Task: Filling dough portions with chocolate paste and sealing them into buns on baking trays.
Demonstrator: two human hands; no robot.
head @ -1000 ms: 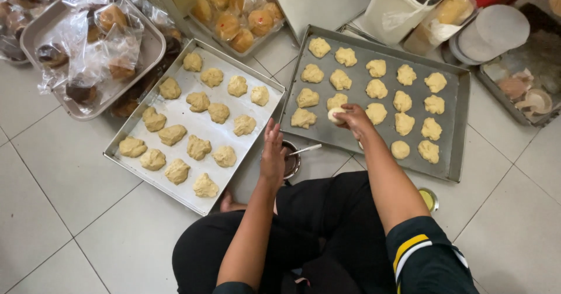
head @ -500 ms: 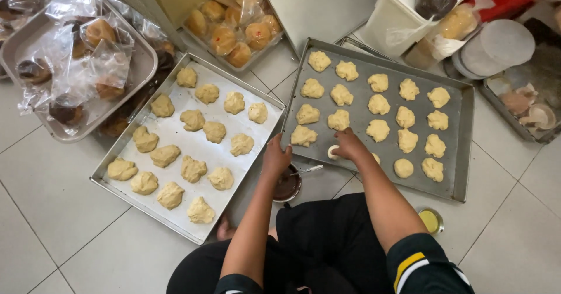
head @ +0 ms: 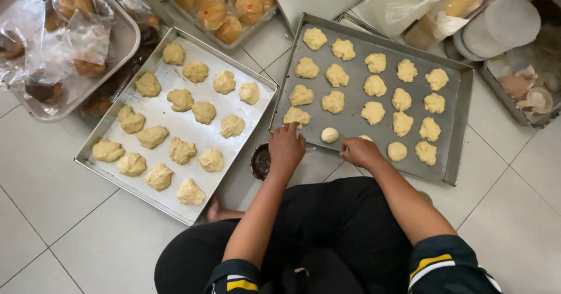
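I sit on the tiled floor facing two metal trays. The grey right tray [head: 461, 124] carries several flattened dough pieces and a smooth round dough ball [head: 329, 135] near its front edge. My left hand [head: 286, 148] rests with fingers spread on that tray's near left corner, just below a flattened dough piece [head: 297, 116]. My right hand [head: 360, 152] lies on the tray's front edge, its fingertips around a second dough ball [head: 366, 137] that only peeks out above the fingers. A small dark bowl [head: 260, 162] stands on the floor under my left wrist.
The left tray [head: 257, 124] holds several rough dough lumps. Bagged baked buns fill a tray [head: 125, 48] at far left and a box [head: 234, 13] at the top. A white container [head: 391, 4], round lids [head: 502, 25] and a tray of tools [head: 526, 89] sit at the right.
A round dough ball now lies free where my right hand was; that hand has shifted right onto another ball. My left hand has moved up onto the tray corner.
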